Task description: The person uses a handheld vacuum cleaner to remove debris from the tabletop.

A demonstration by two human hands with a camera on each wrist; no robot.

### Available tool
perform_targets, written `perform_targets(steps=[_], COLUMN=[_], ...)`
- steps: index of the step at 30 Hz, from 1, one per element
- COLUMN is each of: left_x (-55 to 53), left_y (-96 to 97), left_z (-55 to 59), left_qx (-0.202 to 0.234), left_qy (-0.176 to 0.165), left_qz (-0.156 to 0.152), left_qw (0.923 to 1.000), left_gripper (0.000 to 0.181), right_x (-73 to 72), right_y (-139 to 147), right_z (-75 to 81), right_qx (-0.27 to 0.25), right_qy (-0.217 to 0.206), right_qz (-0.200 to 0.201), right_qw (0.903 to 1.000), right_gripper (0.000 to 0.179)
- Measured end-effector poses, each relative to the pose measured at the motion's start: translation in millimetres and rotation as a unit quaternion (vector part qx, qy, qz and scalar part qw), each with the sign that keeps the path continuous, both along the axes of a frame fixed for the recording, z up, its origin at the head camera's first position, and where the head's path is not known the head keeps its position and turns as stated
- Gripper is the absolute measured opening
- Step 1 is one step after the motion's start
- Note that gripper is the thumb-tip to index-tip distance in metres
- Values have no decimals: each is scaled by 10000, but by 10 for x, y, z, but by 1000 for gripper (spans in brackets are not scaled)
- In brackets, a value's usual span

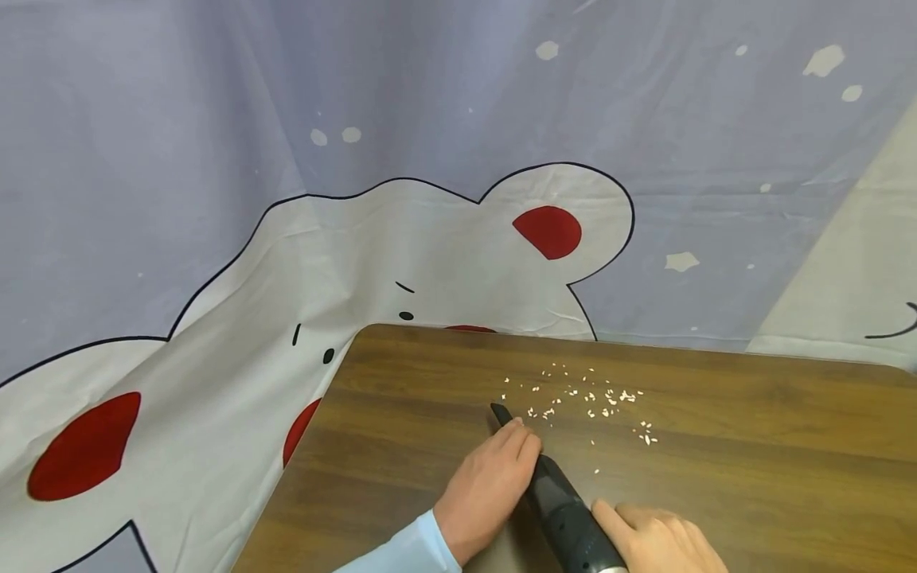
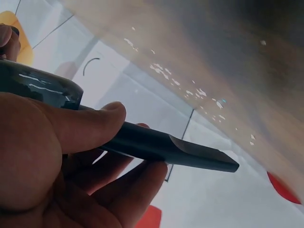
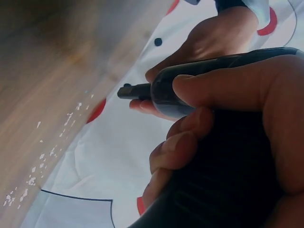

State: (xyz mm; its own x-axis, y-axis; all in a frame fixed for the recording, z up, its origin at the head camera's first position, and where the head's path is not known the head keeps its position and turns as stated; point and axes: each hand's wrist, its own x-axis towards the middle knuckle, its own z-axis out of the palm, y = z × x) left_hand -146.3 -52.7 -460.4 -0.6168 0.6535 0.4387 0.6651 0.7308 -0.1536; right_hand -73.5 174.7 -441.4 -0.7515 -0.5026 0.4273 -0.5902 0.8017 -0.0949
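Note:
A black handheld vacuum cleaner slants over the wooden table in the head view. My left hand grips its slim crevice nozzle, thumb on one side and fingers curled on the other in the left wrist view. The slanted nozzle tip points up and left in the head view. My right hand holds the vacuum farther back, and its fingers wrap the dark handle in the right wrist view. Small white scraps lie scattered on the table, beyond and right of the nozzle tip.
Behind the table hangs a pale blue and white curtain with bear drawings and red patches. It also runs down along the table's left edge. The tabletop's rounded far-left corner meets the cloth.

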Motion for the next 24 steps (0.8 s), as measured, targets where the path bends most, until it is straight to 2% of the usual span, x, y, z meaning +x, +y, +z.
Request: perform_targets(steps=[4, 10, 17, 21, 24], left_x=[48, 106, 41, 6, -21], left_y=[8, 5, 26, 32, 36], left_z=[-21, -79, -152, -185, -202], left_qx=[6, 33, 127, 157, 176], left_qy=[-45, -136, -477, -624, -567], left_qz=[-17, -56, -53, -14, 8], left_qw=[10000, 9999, 9988, 9979, 9982], left_gripper=[27, 27, 33, 34, 32], right_x=[45, 90, 40, 8, -12], right_y=[4, 2, -17, -22, -14], right_z=[0, 24, 50, 34, 17], right_qx=[11, 152, 367, 376, 345], right_qy=[97, -385, -968, -1114, -1069], right_qz=[-8, 14, -184, -174, -130], right_qw=[10000, 9991, 9945, 9929, 9936], right_gripper=[64, 56, 55, 49, 44])
